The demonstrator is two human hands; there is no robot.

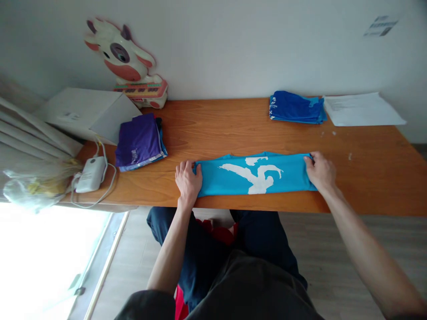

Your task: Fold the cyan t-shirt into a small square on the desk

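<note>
A light blue cloth [230, 180] with a white figure print lies as a long flat strip along the table's front edge. At its left end my left hand [189, 180] grips the upper corner between thumb and fingers. My right hand [320, 171] pinches the upper corner of its right end. The fingertips under the cloth's edges are partly hidden. Farther back, a stack of folded blue cloths [295, 108] sits near the wall, and a folded purple cloth [138, 140] rests on other cloths at the left.
Papers [363, 110] lie at the back right of the wooden table [213, 129]. A cow-shaped toy keyboard [143, 90] leans at the wall beside a white box [90, 109]. At the left are a white power adapter [90, 174] with cables and a plastic bag [35, 186].
</note>
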